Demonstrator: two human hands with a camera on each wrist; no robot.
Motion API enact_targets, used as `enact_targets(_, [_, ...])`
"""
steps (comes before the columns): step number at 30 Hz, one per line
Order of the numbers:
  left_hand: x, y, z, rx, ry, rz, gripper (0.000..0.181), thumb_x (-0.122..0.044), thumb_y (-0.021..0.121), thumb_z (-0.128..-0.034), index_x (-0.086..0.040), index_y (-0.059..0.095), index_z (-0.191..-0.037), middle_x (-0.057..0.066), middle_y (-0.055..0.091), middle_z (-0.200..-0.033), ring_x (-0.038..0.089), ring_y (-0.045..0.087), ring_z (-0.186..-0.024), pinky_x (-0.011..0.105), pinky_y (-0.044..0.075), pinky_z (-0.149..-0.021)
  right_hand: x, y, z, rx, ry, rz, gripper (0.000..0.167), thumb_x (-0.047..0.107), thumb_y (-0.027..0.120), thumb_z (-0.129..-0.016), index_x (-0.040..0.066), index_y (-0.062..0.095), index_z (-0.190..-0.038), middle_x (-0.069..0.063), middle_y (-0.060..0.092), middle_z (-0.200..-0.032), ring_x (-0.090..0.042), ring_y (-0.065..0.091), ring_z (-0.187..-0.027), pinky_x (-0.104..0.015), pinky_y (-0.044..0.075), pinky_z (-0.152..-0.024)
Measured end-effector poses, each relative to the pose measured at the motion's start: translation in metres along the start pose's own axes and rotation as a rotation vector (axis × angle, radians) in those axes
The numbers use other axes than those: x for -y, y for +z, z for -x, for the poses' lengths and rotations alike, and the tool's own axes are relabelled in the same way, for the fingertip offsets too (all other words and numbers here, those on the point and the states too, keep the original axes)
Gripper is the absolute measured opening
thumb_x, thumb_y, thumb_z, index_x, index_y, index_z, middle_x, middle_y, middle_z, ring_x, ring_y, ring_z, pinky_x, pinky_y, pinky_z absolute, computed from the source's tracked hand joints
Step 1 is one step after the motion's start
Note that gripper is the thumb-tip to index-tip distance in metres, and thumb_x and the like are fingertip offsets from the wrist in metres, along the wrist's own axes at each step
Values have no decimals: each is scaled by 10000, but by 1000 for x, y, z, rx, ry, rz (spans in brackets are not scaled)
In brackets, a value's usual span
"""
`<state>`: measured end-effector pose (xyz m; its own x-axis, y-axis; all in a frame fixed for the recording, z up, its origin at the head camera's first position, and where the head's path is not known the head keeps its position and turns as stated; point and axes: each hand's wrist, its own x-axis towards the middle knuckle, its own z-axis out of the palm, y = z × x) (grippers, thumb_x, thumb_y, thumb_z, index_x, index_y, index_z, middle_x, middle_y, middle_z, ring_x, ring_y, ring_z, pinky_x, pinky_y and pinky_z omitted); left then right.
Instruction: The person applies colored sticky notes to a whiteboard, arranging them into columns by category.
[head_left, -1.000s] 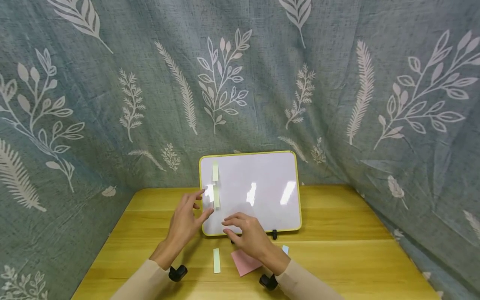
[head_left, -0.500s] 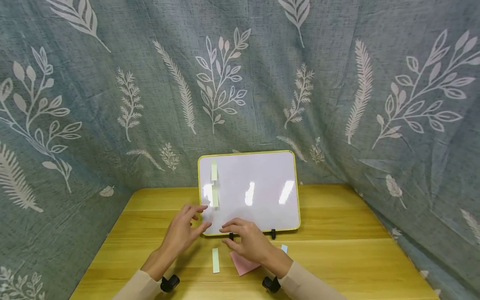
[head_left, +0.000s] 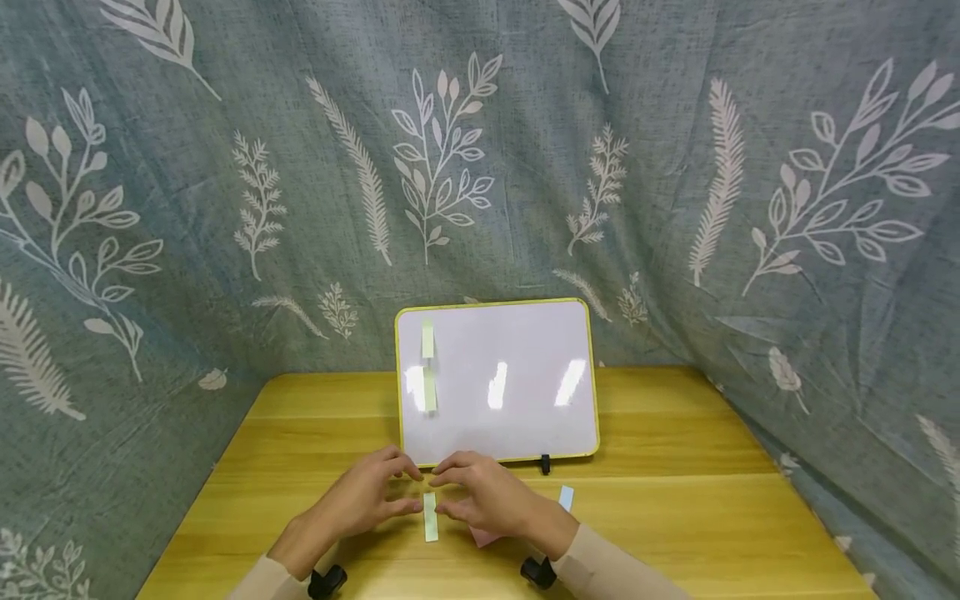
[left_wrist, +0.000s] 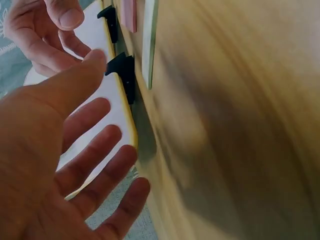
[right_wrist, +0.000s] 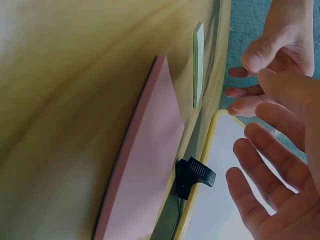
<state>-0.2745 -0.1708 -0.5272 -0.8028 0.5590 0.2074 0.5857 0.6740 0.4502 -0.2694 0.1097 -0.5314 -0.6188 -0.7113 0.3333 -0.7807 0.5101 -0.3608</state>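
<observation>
My left hand (head_left: 365, 498) hovers just left of a pale green strip pad (head_left: 431, 518) on the table, fingers relaxed and holding nothing. On the pad's other side is my right hand (head_left: 491, 498), also empty with fingers loosely bent, above a pink sticky pad (right_wrist: 150, 160) that it partly hides in the head view. Both wrist views show spread fingers with nothing between them. Behind the hands a whiteboard (head_left: 517, 342) with a yellow frame stands tilted; two pale green strips, an upper one (head_left: 427, 341) and a lower one (head_left: 429, 390), are on its left part.
A light blue strip pad (head_left: 566, 498) lies right of the pink pad, partly behind my right forearm. Black feet, one of them visible (head_left: 545, 465) in the head view, support the whiteboard. The wooden table (head_left: 697, 533) meets a patterned curtain (head_left: 525, 208) at the back and sides.
Both hands have moved down from in front of the whiteboard toward the green strip pad on the table, and have come closer together. The strips on the board have stayed in place.
</observation>
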Motion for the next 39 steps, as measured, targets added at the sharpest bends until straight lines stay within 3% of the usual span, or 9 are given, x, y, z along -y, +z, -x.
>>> enact_targets(4, [1, 4, 5, 65, 21, 7, 374, -419, 972, -971, -195, 826, -1232, -56, 746, -1265, 237, 756, -1168, 422, 657, -1010, 3, 5, 1, 52, 7, 20, 363, 284, 876, -1082, 98, 846, -1392, -74, 789, -1468, -222, 753, -1380, -335, 622, -1195])
enact_targets(9, [1, 8, 7, 95, 36, 21, 369, -462, 977, -957, -235, 830, -1208, -91, 751, -1276, 189, 760, -1213, 448, 648, -1079, 7, 10, 2, 90, 15, 46, 344, 299, 868, -1089, 125, 851, -1386, -67, 780, -1503, -225, 734, -1415, -363, 605, -1225])
enact_targets(29, [2, 12, 9, 101, 68, -10, 316, -397, 1003, -944, -225, 845, -1156, -84, 780, -1215, 188, 758, -1184, 483, 650, -1075, 9, 19, -2, 105, -25, 66, 336, 301, 875, -1083, 120, 856, -1366, -52, 802, -1458, -215, 745, -1370, -329, 635, -1149])
enact_targets(39, [4, 14, 8, 113, 52, -20, 272, -373, 988, -965, -271, 850, -1176, -120, 783, -1243, 169, 751, -1231, 492, 641, -1119, 4, 25, 1, 141, 15, 80, 369, 388, 900, -1057, 154, 868, -1341, -4, 785, -1477, -164, 736, -1374, -309, 611, -1177])
